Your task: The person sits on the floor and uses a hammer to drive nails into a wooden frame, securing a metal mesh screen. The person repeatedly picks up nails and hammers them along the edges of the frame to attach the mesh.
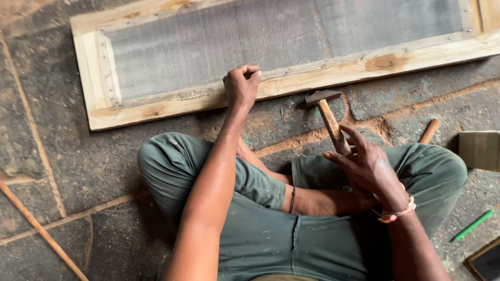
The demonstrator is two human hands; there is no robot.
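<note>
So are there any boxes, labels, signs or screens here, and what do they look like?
Dark flat slab with a light rim: bottom right corner on the stone floor, tilted, cut off by the edge; perhaps a screen, cannot tell.
Pale tan boxy thing: right edge, beside the person's knee, squarish, plain; perhaps a box.
No labels or signs in view.

a rough carpentry work area is shown: a stone slab floor (73,156) dusted with sawdust, on which a raw wooden frame (291,83) covered with wire mesh (234,41) is laid, beside loose nails (285,106) and a hammer (328,112).
</note>
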